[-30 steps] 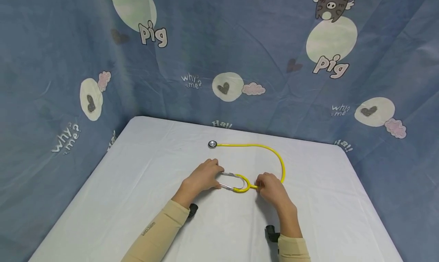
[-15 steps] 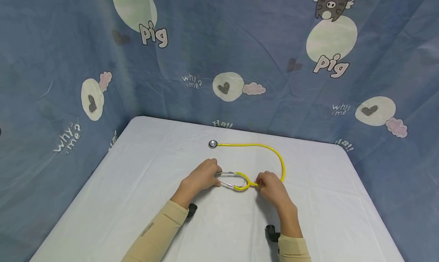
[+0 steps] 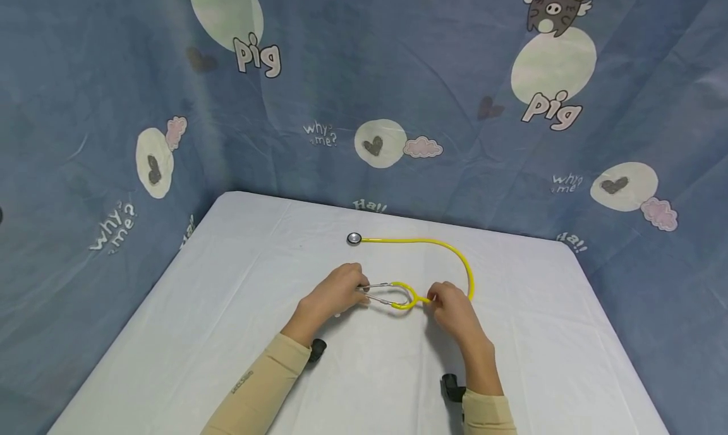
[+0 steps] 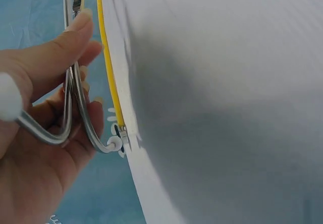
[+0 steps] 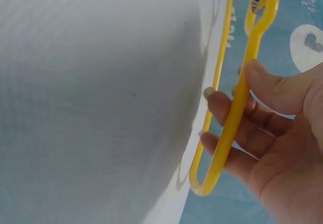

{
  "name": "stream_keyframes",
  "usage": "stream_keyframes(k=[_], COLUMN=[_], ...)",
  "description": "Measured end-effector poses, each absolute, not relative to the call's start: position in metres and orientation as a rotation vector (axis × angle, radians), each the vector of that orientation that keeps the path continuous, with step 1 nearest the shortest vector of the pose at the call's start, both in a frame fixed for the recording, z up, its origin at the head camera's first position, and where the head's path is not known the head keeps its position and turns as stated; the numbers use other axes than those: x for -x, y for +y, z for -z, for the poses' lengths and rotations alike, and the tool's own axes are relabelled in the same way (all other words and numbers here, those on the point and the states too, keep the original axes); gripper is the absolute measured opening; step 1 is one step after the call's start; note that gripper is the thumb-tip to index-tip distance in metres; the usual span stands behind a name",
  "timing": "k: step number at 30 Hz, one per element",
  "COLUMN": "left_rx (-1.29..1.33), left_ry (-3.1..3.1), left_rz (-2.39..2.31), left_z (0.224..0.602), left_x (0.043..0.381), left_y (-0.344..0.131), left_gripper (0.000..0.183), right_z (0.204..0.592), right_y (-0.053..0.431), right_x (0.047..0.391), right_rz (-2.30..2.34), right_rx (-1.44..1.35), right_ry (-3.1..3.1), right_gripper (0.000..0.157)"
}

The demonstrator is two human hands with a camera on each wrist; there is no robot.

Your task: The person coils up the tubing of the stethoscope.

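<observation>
A stethoscope with yellow tubing (image 3: 418, 240) lies partly on the white table, its round metal chestpiece (image 3: 354, 239) at the far side. My left hand (image 3: 335, 291) grips the two metal ear tubes (image 4: 68, 105) between thumb and fingers, and they cross within the grasp. White eartips (image 4: 115, 143) stick out beyond that hand. Just past the yellow fork, my right hand (image 3: 455, 310) pinches the tube (image 5: 237, 108) between thumb and fingers. The fork (image 3: 414, 293) hangs between both hands, seemingly a little above the cloth.
A white cloth (image 3: 364, 384) covers the table. Blue printed curtain (image 3: 455, 106) surrounds its back and sides. Black wrist-camera mounts (image 3: 452, 387) sit under both forearms.
My left fingers have squeezed the ear tubes closer together. The fork and both held parts have risen slightly off the table, while the chestpiece stays in place.
</observation>
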State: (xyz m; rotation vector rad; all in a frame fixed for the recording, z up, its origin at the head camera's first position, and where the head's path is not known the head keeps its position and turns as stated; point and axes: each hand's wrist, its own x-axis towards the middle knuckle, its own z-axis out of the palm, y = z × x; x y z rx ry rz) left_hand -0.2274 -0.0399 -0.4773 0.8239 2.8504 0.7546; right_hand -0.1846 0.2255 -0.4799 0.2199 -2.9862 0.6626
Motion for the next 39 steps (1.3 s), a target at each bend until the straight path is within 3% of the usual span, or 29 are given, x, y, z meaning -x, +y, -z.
stream_keyframes(k=[21,25,34,39], left_rx=[-0.855,-0.86,-0.833,-0.814], left_ry=[2.941,2.929,2.993,3.026], left_rz=[-0.868,-0.928,-1.013,-1.056], left_z=[0.477,0.475,0.467,0.462], left_x=[0.228,0.227,0.226,0.226], left_y=[-0.042,-0.039,-0.031,-0.028], left_gripper=[0.008,0.013,0.011,0.012], right_z=[0.478,0.476,0.473,0.474], right_y=[0.219,0.219,0.211,0.209], right_x=[0.185,0.185,0.186,0.184], right_rz=[-0.814,-0.831,-0.87,-0.838], right_rx=[-0.111,-0.086,-0.106,-0.243], right_ry=[-2.889,-2.874,-2.792,-2.767], right_gripper=[0.005,0.004,0.009,0.023])
